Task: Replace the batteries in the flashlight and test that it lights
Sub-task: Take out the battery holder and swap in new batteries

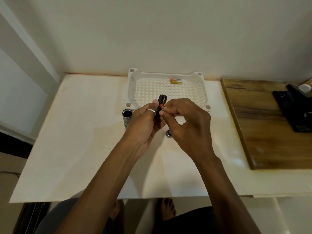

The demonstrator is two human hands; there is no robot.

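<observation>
My left hand (145,122) grips a black battery holder (161,103) upright over the table's middle. My right hand (187,122) pinches a small battery (162,107) against the holder's side; most of that battery is hidden by my fingers. The silver flashlight body (127,116) stands open end up just left of my left hand. Its silver end cap (169,133) lies on the table below my right hand. Two yellow-and-orange batteries (176,81) lie at the back of the white basket (133,88).
The white perforated basket stands behind my hands against the wall. A wooden board (263,125) lies at the right with a black device (294,107) and a white container (304,87) on it. The pale table (76,141) ends near my knees.
</observation>
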